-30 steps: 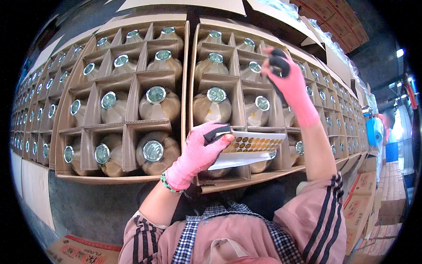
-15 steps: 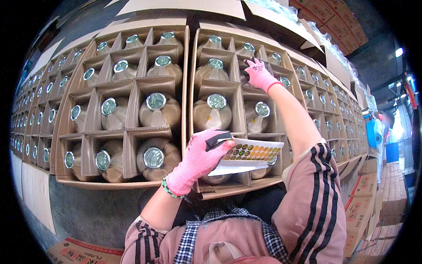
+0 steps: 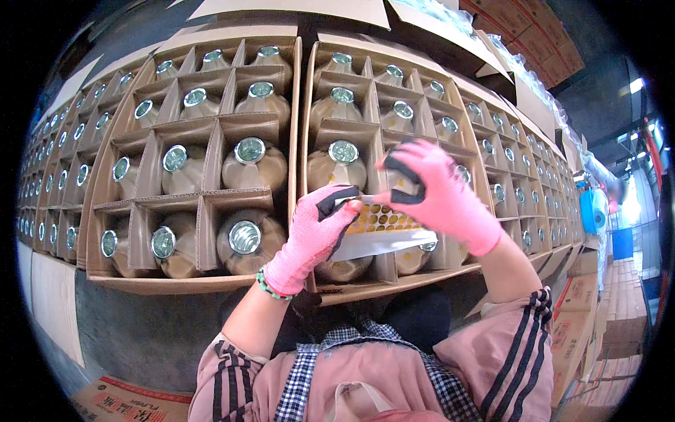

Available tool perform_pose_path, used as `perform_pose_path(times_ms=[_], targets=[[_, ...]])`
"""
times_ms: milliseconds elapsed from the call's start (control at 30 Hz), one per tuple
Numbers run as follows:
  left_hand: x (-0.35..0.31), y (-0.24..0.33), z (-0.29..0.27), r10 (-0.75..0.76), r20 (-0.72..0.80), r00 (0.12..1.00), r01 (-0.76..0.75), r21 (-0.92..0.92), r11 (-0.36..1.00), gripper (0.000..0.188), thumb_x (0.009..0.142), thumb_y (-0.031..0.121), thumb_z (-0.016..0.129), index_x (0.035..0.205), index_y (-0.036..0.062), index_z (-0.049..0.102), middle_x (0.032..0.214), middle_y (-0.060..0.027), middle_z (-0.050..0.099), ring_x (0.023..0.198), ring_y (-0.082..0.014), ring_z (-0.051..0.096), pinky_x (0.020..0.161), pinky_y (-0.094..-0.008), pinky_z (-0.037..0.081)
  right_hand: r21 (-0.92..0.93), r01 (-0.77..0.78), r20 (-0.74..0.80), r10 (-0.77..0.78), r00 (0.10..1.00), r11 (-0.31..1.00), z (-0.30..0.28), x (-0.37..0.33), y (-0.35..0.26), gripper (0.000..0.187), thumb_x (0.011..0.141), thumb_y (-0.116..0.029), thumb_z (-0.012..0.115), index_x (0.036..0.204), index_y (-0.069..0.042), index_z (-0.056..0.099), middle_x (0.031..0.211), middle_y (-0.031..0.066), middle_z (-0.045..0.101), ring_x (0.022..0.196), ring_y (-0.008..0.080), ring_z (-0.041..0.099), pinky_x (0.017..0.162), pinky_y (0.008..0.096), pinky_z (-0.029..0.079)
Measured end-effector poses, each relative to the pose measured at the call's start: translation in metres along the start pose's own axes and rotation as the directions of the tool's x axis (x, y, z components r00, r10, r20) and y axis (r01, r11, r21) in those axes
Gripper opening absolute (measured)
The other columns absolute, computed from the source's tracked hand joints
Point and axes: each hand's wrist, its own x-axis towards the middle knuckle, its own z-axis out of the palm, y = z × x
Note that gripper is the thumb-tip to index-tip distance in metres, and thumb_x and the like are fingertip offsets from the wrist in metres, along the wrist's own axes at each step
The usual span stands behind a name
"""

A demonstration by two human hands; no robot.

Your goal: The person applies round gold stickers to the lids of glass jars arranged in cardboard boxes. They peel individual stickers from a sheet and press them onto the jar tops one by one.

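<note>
My left hand (image 3: pixel 316 235), in a pink glove with dark fingertips, pinches a sheet of round gold stickers (image 3: pixel 385 219) by its left end. White paper (image 3: pixel 383 243) hangs below the sticker rows. My right hand (image 3: pixel 443 193), in a matching glove, hovers over the sheet's upper right, slightly blurred. Its thumb reaches toward the sheet's top edge, apart from the curled fingers, and I see nothing between them. Beneath both hands stands a divided cardboard box (image 3: pixel 330 294) of glass bottles; one bottle (image 3: pixel 341 163) sits just beyond my left hand.
Another divided box (image 3: pixel 176 285) of bottles stands close on the left. More boxed bottles (image 3: pixel 503 151) run along the right. Raised cardboard flaps (image 3: pixel 295 8) line the far side. Stacked cartons (image 3: pixel 580 295) and a blue bin (image 3: pixel 623 243) are at the right.
My right hand has come back from a far bottle in the box to the sticker sheet. My left hand still holds the sheet, nearly in place.
</note>
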Motion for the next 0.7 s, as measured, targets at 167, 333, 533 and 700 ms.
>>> perform_pose_path(times_ms=[167,333,533,700], targets=[[-0.003,-0.001,0.002,-0.009,-0.007,1.000,0.009,-0.033,0.999,0.024,0.078,0.019,0.060,0.089,-0.0018,0.057,0.073,-0.0030,0.056,0.068,-0.0068,0.048,0.062,-0.0226,0.041,0.032,-0.076,0.120,0.072,0.990,0.997,-0.001,-0.008,-0.004,0.015,0.068,-0.014,0.061,0.068,-0.002,0.051,0.069,0.0126,0.052,0.072,0.0309,0.050,0.065,0.0376,0.039],[-0.005,-0.004,-0.002,0.055,-0.037,0.998,-0.056,-0.023,0.998,0.025,0.080,0.021,0.057,0.090,-0.0020,0.057,0.075,-0.0032,0.056,0.070,-0.0074,0.048,0.064,-0.0225,0.041,0.027,-0.045,0.064,0.044,0.997,0.999,0.000,-0.008,-0.016,0.015,0.065,-0.008,0.063,0.076,-0.002,0.055,0.073,0.0115,0.053,0.076,0.0297,0.051,0.070,0.0352,0.040],[-0.005,-0.003,-0.002,0.074,-0.019,0.997,-0.075,-0.067,0.995,0.024,0.081,0.020,0.055,0.090,-0.0015,0.057,0.076,-0.0026,0.056,0.071,-0.0072,0.048,0.064,-0.0220,0.040,-0.035,0.061,0.004,-0.061,0.998,0.998,0.010,-0.010,-0.022,0.017,0.063,-0.007,0.063,0.078,-0.005,0.057,0.082,0.0092,0.056,0.084,0.0275,0.052,0.077,0.0361,0.039],[-0.005,-0.004,-0.002,0.029,-0.027,0.999,-0.032,-0.157,0.987,0.022,0.082,0.020,0.054,0.087,-0.0009,0.057,0.069,0.0005,0.051,0.065,-0.0062,0.044,0.058,-0.0217,0.038,-0.123,0.145,-0.064,-0.154,0.986,0.982,0.019,-0.009,-0.019,0.021,0.058,-0.004,0.063,0.078,-0.007,0.057,0.083,0.0061,0.055,0.088,0.0250,0.053,0.078,0.0366,0.039]])
